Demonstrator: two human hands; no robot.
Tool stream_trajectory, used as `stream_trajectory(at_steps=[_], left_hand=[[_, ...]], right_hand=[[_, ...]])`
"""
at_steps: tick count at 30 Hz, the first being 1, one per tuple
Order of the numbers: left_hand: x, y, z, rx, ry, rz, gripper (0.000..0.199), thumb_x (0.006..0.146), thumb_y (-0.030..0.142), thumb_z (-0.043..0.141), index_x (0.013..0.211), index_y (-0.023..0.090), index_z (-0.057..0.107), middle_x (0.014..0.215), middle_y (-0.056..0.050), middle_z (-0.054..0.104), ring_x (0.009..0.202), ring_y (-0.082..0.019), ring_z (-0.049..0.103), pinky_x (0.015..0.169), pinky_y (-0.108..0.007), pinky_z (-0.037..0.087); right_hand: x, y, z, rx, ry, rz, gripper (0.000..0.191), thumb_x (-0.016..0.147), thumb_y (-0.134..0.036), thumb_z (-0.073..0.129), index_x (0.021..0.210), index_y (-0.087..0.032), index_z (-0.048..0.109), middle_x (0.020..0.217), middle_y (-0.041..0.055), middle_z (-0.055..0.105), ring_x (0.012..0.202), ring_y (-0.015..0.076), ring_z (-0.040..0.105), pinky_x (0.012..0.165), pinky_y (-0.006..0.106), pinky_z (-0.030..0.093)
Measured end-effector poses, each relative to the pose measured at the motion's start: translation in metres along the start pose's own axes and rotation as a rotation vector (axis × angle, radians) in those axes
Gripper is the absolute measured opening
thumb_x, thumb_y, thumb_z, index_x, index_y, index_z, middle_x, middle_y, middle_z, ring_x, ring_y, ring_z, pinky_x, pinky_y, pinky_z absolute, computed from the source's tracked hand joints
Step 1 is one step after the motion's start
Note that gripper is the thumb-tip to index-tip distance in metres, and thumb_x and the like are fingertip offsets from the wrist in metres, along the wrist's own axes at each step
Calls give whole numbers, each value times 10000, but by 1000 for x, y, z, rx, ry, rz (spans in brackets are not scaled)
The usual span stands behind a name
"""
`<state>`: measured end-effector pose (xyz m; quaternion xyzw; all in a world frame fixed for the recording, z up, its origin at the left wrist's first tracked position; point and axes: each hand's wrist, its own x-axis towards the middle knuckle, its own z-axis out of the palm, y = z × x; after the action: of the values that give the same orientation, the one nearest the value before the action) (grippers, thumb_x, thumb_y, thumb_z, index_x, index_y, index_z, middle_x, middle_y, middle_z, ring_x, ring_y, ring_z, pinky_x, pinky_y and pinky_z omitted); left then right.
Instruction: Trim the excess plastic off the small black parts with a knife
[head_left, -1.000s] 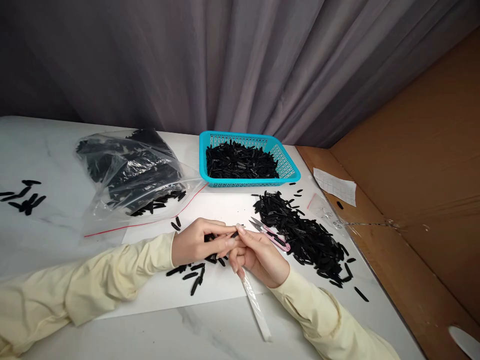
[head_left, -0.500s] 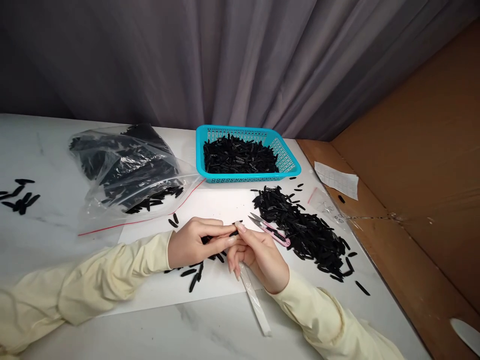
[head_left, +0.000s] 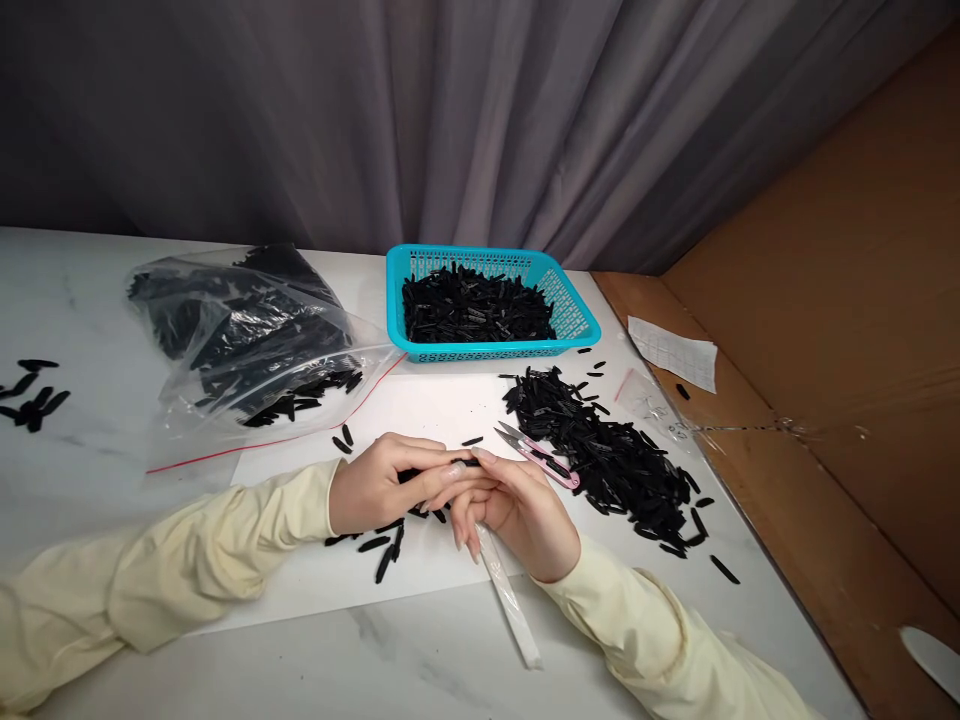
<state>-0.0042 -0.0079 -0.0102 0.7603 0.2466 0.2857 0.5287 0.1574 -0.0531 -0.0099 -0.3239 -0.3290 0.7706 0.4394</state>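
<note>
My left hand point(head_left: 379, 488) and my right hand point(head_left: 531, 508) meet over a white sheet point(head_left: 292, 570), fingertips together. Pinched between both is a small, slim black piece point(head_left: 466, 462), mostly covered by fingers. Several loose black pieces point(head_left: 384, 565) lie under and below my left hand. A narrow white strip point(head_left: 511, 605) runs from beneath my right hand's curled fingers toward the table's front; whether those fingers grip it I cannot tell. Close to my right hand, pink-handled thread snips point(head_left: 536, 453) rest against a pile of black pieces point(head_left: 619, 465).
A blue basket point(head_left: 491, 350) full of black pieces stands at the back. Left of it lies a clear zip bag point(head_left: 225, 385) with more. A small clear bag point(head_left: 652, 405) and a paper slip point(head_left: 673, 352) lie at the right by a cardboard wall point(head_left: 840, 280).
My right thumb and fingers have shifted slightly on the held black piece, which now lies flatter between the fingertips. The view has moved a little; the rest stays in place.
</note>
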Motion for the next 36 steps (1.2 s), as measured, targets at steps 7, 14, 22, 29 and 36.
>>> stream_trajectory(at_steps=[7,14,22,29,36], left_hand=[[-3,-3,-2,15,-14,29,329,877,243,431,1073,94,650,600,-37,574,616,-138,543,631,-223,455],[-2,0,-1,-209,31,-145,384,866,288,441,1151,87,603,479,32,426,415,-70,382,404,-180,335],[7,0,-11,-585,55,-353,489,887,331,295,1275,95,475,623,-69,636,286,-34,285,314,-190,148],[6,-5,-9,-719,79,-442,510,897,371,258,1369,186,319,698,-60,630,262,-28,294,280,-179,114],[7,-1,-7,-671,91,-456,519,913,382,267,1390,178,272,382,88,277,247,-62,228,261,-186,120]], right_hand=[[-1,2,-1,10,-48,-24,351,854,-359,461,797,-70,653,766,158,681,467,144,567,370,233,427],[-7,-20,-3,-463,87,-156,394,882,-397,419,785,-99,658,680,100,656,489,143,550,444,264,444],[-15,-70,-38,-1816,517,-646,244,865,-337,477,909,-150,628,819,101,641,722,221,584,658,351,471],[1,-34,16,-1784,12,-773,202,891,-181,444,1021,-115,584,877,106,605,809,211,520,705,347,471],[20,-22,23,-2001,-228,-841,253,905,-93,374,1013,-27,593,843,123,613,750,216,497,641,338,469]])
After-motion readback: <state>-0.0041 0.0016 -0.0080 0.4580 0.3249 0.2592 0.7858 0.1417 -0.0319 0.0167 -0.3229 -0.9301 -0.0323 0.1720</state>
